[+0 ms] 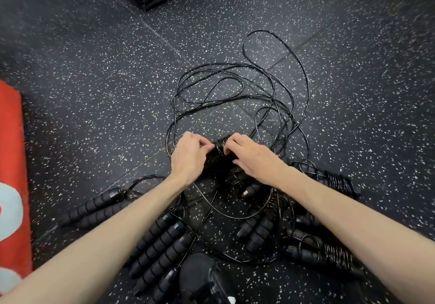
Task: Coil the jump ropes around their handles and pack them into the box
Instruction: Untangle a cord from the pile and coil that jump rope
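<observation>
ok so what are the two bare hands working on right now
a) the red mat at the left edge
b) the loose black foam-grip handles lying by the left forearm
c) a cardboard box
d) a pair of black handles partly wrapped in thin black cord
d: the left hand and the right hand both pinch the partly wound black handle bundle held above the speckled black rubber floor, with loose thin black cord trailing beyond it.

The floor [94,80] is black rubber speckled with white and tan flecks. On it, the ropes [235,87] are glossy black and the handles [160,244] matte black, ribbed in bands. Left of the ropes lies a red mat [11,138] with pale grey markings.
</observation>
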